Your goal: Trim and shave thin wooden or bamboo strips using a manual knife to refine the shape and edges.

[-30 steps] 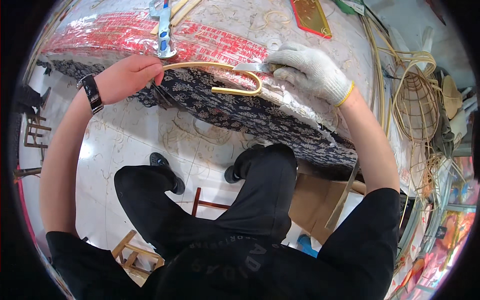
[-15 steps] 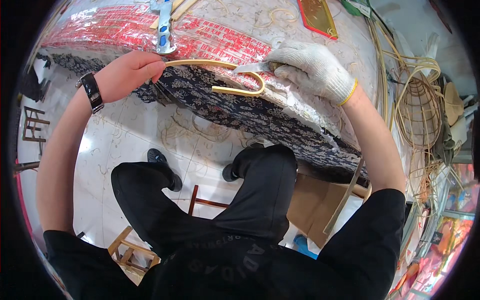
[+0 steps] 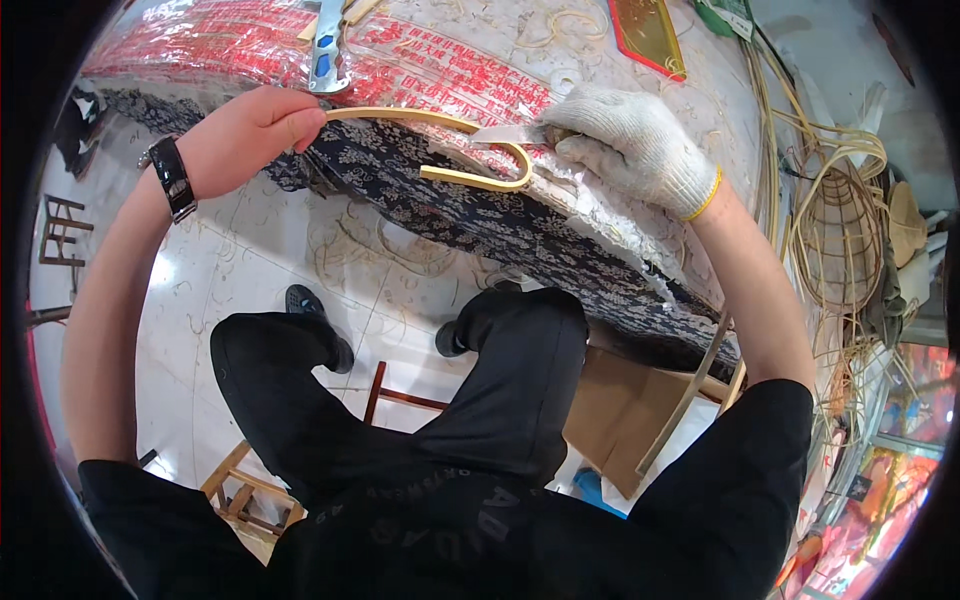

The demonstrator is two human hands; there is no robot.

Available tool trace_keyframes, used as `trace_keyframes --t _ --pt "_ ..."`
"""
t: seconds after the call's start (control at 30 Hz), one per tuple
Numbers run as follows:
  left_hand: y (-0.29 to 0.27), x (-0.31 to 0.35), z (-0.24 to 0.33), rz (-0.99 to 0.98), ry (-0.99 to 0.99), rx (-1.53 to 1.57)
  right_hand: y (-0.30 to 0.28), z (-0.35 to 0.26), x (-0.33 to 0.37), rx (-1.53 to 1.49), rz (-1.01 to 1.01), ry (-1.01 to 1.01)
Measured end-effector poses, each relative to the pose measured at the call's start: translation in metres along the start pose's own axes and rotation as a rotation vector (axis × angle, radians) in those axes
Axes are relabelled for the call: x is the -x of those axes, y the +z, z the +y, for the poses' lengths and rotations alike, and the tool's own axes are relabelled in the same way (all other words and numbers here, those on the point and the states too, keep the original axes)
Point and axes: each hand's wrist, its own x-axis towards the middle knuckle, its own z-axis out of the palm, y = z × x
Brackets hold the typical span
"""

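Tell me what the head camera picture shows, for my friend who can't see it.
A seated person bends a pale curved cane strip over a table edge. The bare left hand grips one end, and the gloved right hand presses a small blade against the bend. Woven baskets sit at the right.

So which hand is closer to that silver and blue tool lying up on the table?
Left. The bare left hand grips the bent cane strip just below the tool; the gloved right hand is farther right.
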Motion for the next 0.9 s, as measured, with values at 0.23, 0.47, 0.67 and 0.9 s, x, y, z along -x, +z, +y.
trace_keyframes --t 0.23,0.47,0.67,0.9 --pt "0.001 0.0 0.001 0.003 -0.008 -0.006 -0.004 0.0 0.0 0.012 -0.049 -0.038" --pt "0.004 -0.001 0.004 0.026 -0.021 -0.022 -0.002 -0.001 0.006 -0.002 -0.038 0.004" --pt "0.009 0.001 0.003 0.075 -0.03 -0.019 -0.004 -0.003 0.009 -0.002 -0.051 0.025" --pt "0.007 0.0 0.004 0.064 -0.046 -0.04 -0.004 -0.007 0.015 0.015 -0.081 0.055"
